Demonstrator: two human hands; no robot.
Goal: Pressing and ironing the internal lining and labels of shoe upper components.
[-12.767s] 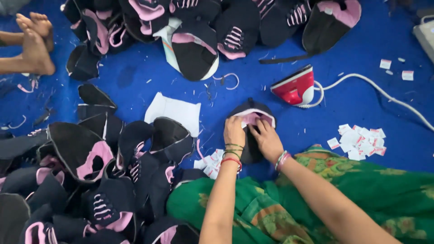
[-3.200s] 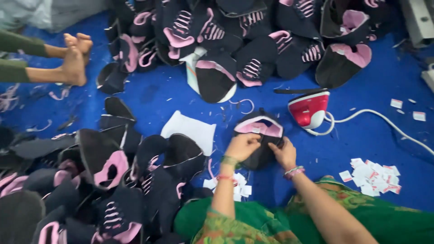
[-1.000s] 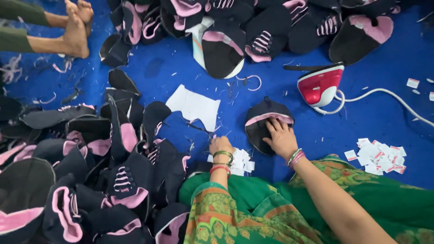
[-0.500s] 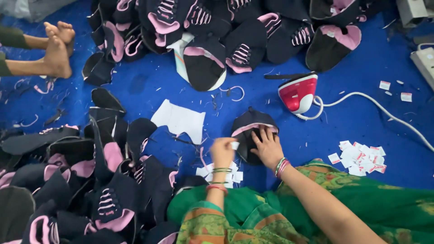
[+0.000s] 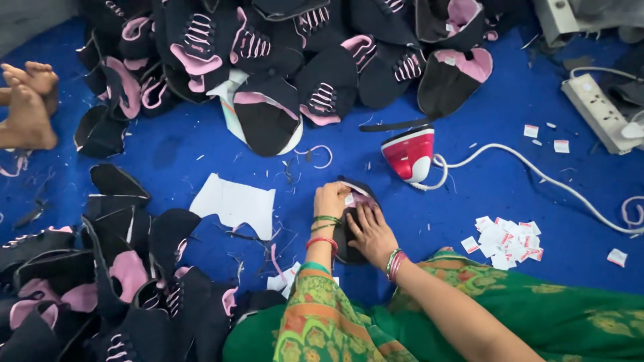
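A black shoe upper with pink lining lies on the blue floor in front of me. My left hand pinches a small white label against its top edge. My right hand lies flat on the upper, fingers spread, pressing it down. Both wrists carry bangles.
A red and white iron stands just beyond the upper, its white cord running right to a power strip. Loose white labels lie at right. Piles of black and pink uppers fill the far side and the near left. A white cut-out sheet lies left. Another person's bare feet rest at far left.
My left hand fetched a white label from the pile near my knee and has brought it up onto the upper's top edge. My right hand stayed pressed on the upper.
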